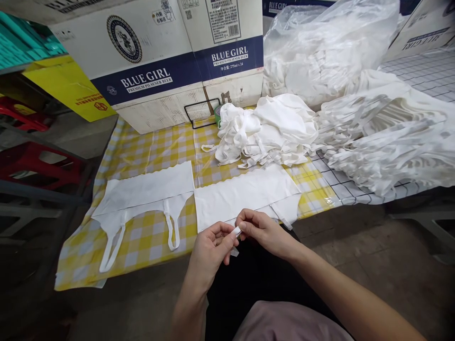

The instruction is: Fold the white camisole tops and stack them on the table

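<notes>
Close together at the table's front edge, my left hand (217, 241) and my right hand (259, 228) both pinch a narrow white strap (236, 231). It looks like a shoulder strap of the white camisole top (241, 192) lying flat just behind my hands. My fingers cover part of the strap, and the top's near edge is partly hidden by them. Another white camisole top (149, 187) lies flat to the left, its two looped straps pointing toward me.
A crumpled pile of white garments (270, 128) sits behind, with a larger stack (394, 132) to the right. Beyond stand a clear plastic bag (327, 42) of white fabric and a beer carton (159, 57). A black wire frame (194, 124) and green tape roll (217, 113) are beside the carton.
</notes>
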The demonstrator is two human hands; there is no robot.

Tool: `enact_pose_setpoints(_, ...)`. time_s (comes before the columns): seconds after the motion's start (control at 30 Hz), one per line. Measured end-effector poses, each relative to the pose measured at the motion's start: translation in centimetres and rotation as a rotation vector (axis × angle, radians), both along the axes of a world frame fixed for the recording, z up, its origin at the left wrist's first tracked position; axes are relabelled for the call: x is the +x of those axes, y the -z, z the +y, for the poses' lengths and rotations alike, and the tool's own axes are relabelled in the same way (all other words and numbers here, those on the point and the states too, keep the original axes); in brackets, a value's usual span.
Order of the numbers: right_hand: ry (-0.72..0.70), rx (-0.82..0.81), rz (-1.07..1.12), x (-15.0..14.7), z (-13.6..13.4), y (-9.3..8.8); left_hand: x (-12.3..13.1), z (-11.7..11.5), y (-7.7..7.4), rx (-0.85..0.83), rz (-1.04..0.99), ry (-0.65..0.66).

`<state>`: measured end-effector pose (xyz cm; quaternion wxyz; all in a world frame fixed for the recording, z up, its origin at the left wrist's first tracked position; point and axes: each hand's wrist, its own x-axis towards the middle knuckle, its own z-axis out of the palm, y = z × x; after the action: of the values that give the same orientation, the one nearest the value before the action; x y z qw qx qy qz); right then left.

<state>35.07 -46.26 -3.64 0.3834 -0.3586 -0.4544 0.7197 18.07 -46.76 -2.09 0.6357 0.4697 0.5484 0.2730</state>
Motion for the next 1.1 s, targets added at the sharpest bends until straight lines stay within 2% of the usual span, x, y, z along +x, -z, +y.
enact_pose_setpoints(0.23, 0.023, 0.008, 0.028, -0.1, 0.0, 0.2, -0.1, -0.2, -0.2, 0.011, 0.026, 0.017)
enact_pose_setpoints(0.33, 0.017, 0.055, -0.024, 0.1, -0.1, 0.3, 0.0, -0.3, -0.5, 0.029, 0.037, 0.002)
enact_pose_setpoints(0.5, 0.171, 0.347, -0.31, 0.2, -0.6, 0.3, 0.3, -0.3, -0.8, 0.091, 0.055, -0.049)
enact_pose_setpoints(0.6, 0.221, 0.476, -0.372, 0.0, -0.9, 0.4, 0.4, -0.4, -0.7, 0.141, 0.083, -0.06)
enact_pose_setpoints(0.77, 0.326, 0.634, -0.455, -0.3, -1.5, 1.1, 0.7, -0.9, -0.3, 0.315, 0.254, -0.08)
enact_pose_setpoints(0.93, 0.46, 0.922, -0.679, -0.3, -2.4, 2.3, 1.2, -1.7, 0.3, 0.507, 0.383, -0.157)
enact_pose_setpoints(1.0, 0.517, 0.958, -0.698, -0.4, -2.7, 2.5, 1.2, -2.0, 0.7, 0.529, 0.39, -0.148)
enact_pose_setpoints(1.1, 0.556, 0.893, -0.639, -0.5, -2.6, 2.7, 1.2, -2.3, 0.9, 0.542, 0.388, -0.13)
